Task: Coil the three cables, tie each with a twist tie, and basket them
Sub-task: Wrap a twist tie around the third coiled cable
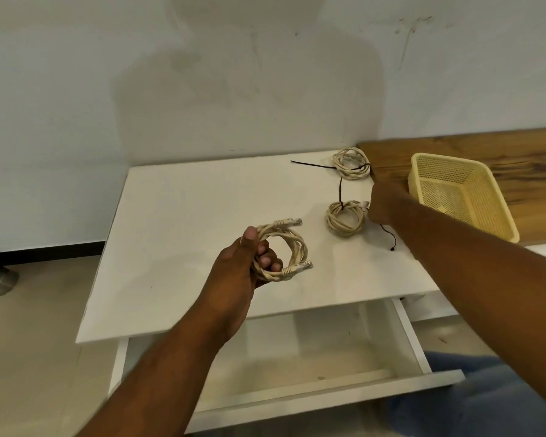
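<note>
My left hand (pixel 249 263) grips a coiled beige network cable (pixel 292 247) above the white table (pixel 177 216), both plugs sticking out to the right. A second beige coil (pixel 344 219) lies mid-table with a black twist tie (pixel 340 192) around its top. My right hand (pixel 383 201) rests at that coil's right edge, fingers pinched down on a loose black tie (pixel 388 236) that trails toward me. A third coil (pixel 351 163) lies at the table's far right corner, bound with a black tie whose tail runs left. The yellow basket (pixel 473 216) stands empty to the right.
The basket sits on a wooden board (pixel 517 152) beside the table. Below the table's front edge an empty white drawer (pixel 297 357) is pulled open. A white wall rises right behind the table. Blue cloth shows at the bottom right.
</note>
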